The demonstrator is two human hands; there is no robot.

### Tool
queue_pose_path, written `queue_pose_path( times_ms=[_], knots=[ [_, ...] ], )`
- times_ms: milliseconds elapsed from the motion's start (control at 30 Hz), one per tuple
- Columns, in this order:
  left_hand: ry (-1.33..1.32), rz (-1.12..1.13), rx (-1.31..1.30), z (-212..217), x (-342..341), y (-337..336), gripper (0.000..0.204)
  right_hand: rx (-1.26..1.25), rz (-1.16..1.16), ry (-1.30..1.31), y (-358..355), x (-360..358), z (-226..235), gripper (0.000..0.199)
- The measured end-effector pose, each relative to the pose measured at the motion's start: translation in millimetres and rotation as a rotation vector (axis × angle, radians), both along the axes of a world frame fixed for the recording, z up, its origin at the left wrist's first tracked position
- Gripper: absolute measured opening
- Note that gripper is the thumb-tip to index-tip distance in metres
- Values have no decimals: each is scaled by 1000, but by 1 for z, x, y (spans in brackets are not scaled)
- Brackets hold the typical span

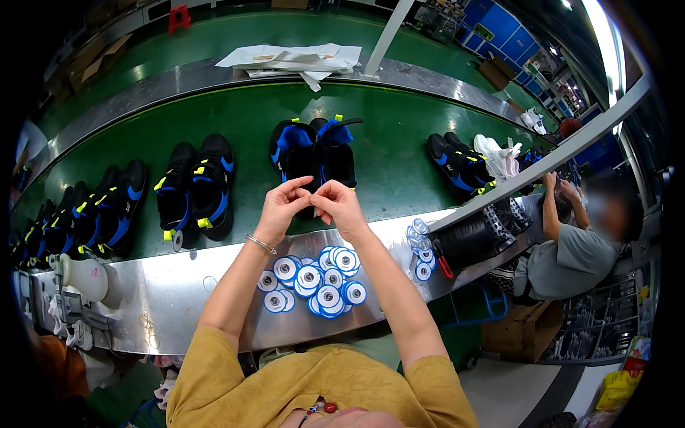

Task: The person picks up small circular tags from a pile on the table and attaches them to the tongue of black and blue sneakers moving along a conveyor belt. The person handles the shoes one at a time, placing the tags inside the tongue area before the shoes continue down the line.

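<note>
My left hand (280,208) and my right hand (342,210) meet fingertip to fingertip above the near edge of the green belt. Both are closed in a pinch, and whatever sits between the fingers is too small to make out. Just beyond them stands a pair of black and blue sneakers (341,161) with yellow pull tabs, one showing a lifted blue tongue. Between my forearms, a loose pile of round white tags with blue rims (328,296) lies on the metal ledge (185,282).
More sneakers (212,182) line the belt at left; one pair (457,167) and white shoes (499,157) stand right. Red-handled pliers (444,265) lie beside clear rings (419,239). A grey post (549,160) slants across the right, near a seated co-worker (574,257). Paper sheets (292,58) rest opposite.
</note>
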State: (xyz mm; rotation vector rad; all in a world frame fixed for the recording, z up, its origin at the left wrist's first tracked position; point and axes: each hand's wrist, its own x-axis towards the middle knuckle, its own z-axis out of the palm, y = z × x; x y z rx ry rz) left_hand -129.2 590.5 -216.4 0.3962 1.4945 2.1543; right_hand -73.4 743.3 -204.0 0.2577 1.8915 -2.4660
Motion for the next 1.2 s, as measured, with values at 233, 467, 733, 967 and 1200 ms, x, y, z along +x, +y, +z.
queue_pose_path(
  times_ms=[233,467,733,967,1200],
  knots=[
    [95,211,-173,-14,-34,-13,32,849,-175,372,8,-22,-3,18],
    [567,442,-482,-26,-107,4,58,1315,135,455,-18,-31,-15,14],
    [694,-95,-600,-8,-126,10,44,924,-225,265,-7,-34,-11,22],
    [726,-4,-654,2,-117,-4,28,1262,-253,41,-31,-62,-23,33],
    [861,-122,-573,-14,-115,-43,30,1304,-248,292,-34,-67,-25,22]
  ],
)
